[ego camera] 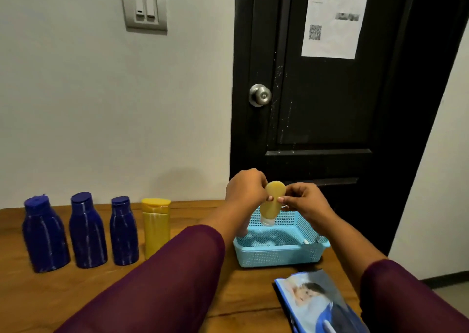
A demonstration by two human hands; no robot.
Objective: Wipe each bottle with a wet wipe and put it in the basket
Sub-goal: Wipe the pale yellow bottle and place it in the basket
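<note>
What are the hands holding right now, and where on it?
The left hand and right hand both pinch the small yellow bottle at mid-body, cap down, above the blue basket.

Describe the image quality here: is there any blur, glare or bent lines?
Head view: the wide-angle lens tilts the door frame at right; the metal knob shows a bright highlight; print on the paper is too blurred to read; a soft shadow lies on the wall.

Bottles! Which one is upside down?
The small yellow bottle, pinched between the left hand and right hand above the blue basket: its clear cap points down. The other four stand upright on the table.
</note>
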